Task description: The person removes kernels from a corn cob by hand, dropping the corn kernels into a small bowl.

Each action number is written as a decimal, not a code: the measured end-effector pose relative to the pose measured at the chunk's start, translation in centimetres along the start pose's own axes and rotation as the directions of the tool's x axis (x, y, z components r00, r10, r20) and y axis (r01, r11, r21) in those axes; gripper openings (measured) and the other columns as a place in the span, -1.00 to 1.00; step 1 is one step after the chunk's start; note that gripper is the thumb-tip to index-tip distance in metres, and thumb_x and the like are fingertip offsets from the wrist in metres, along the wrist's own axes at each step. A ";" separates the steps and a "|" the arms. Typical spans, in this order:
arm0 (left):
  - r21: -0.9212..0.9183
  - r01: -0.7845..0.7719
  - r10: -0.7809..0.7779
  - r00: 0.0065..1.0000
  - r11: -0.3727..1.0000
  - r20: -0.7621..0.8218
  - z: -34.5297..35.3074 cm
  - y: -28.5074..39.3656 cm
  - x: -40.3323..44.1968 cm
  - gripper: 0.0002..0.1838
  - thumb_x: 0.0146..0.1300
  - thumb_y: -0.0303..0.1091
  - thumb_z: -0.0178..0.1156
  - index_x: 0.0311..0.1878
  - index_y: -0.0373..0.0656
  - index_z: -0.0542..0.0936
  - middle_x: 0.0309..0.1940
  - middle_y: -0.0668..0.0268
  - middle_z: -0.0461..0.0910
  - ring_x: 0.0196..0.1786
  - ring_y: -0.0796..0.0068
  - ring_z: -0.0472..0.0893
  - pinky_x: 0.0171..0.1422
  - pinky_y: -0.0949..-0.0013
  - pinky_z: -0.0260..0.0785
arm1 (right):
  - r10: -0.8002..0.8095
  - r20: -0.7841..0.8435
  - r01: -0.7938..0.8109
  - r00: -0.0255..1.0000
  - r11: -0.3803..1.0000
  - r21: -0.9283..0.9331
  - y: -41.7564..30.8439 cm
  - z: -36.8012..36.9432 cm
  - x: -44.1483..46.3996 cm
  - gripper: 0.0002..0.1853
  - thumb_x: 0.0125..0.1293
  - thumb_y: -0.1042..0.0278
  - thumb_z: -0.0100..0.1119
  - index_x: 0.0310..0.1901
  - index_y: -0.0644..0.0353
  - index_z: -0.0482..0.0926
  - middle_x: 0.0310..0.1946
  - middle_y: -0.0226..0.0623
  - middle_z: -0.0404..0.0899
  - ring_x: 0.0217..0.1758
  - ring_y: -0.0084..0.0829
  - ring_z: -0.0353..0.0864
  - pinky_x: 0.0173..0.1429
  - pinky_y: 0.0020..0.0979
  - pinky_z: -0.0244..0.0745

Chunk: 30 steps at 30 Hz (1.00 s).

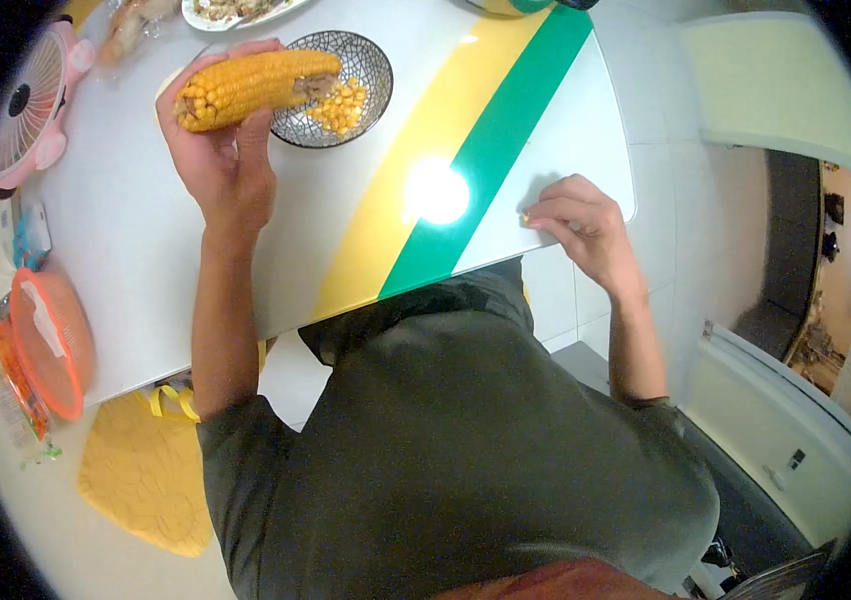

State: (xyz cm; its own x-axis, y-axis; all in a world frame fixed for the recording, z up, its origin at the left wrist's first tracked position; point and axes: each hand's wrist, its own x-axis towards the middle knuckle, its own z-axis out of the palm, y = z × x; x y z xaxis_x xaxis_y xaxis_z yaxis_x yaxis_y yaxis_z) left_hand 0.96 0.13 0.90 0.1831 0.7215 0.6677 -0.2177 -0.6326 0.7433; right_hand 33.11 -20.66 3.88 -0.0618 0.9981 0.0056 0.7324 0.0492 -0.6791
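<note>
An ear of yellow corn [245, 88] lies in my left hand [220, 160], with the fingers and thumb wrapped round it. Its right end reaches over a patterned bowl [377, 85], and a bare brownish patch shows near that end. Loose yellow kernels [343, 108] rest inside the bowl. Over the right part of the table, near its front edge, my right hand [585, 225] pinches a small yellow kernel [525, 218] between thumb and fingertips.
The white table [135, 320] has yellow and green stripes. A pink fan [45, 90] stands at the far left, above an orange basket [80, 345]. At the top are a plate of food [285, 8] and a plastic bag [130, 30]. A yellow cushion [145, 480] is below.
</note>
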 end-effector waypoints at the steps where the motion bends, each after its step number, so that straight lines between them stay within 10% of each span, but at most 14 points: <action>1: -0.005 0.007 -0.007 1.000 1.000 -0.009 0.0 -0.1 0.0 -0.49 0.50 -0.46 0.21 0.34 -0.30 0.17 0.25 -0.20 0.54 0.31 0.09 0.60 0.45 0.12 0.46 | -0.032 -0.011 0.031 0.999 0.998 -0.052 0.1 0.1 0.2 -0.82 0.14 0.50 0.50 -0.19 0.18 0.80 -0.19 -0.31 0.69 -0.17 -0.28 0.65 -0.11 -0.31 0.58; 14: 0.086 0.011 -0.009 1.000 0.996 -0.023 -1.0 0.7 0.3 -0.46 0.40 -0.66 0.15 0.38 -0.28 0.21 0.26 -0.06 0.56 0.33 0.19 0.61 0.35 0.25 0.59 | -0.143 0.096 0.166 0.985 0.937 -0.308 -2.4 1.5 6.0 -0.85 0.29 0.62 0.24 -0.18 0.14 0.57 -0.19 -0.31 0.63 -0.14 -0.17 0.68 -0.14 -0.25 0.62; 23: -0.015 0.001 -0.001 0.999 1.000 -0.049 -1.0 0.6 0.8 -0.52 0.50 -0.56 0.10 0.37 -0.29 0.15 0.28 -0.22 0.50 0.36 0.01 0.55 0.52 0.04 0.39 | 0.081 0.044 -0.081 0.996 0.997 -0.003 -2.2 0.5 5.0 -0.83 0.34 0.63 0.26 -0.06 0.23 0.64 -0.15 -0.20 0.67 -0.07 -0.15 0.69 0.02 -0.27 0.61; 30: -0.005 0.058 -0.059 0.996 0.998 -0.062 -1.0 0.9 0.4 -0.50 0.46 -0.62 0.11 0.37 -0.30 0.18 0.24 -0.08 0.54 0.33 0.17 0.59 0.42 0.18 0.51 | -0.158 0.048 0.165 0.986 0.964 -0.207 -1.3 1.4 4.5 -0.83 0.23 0.59 0.38 -0.16 0.22 0.64 -0.19 -0.26 0.65 -0.08 -0.17 0.67 -0.03 -0.26 0.61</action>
State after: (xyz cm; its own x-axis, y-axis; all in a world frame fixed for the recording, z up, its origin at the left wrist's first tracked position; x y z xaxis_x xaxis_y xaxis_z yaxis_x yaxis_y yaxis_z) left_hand -0.08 0.17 1.81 0.1359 0.7734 0.6192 -0.2118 -0.5878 0.7807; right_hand 30.98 -16.30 3.78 -0.2093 0.9748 0.0776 0.8363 0.2195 -0.5024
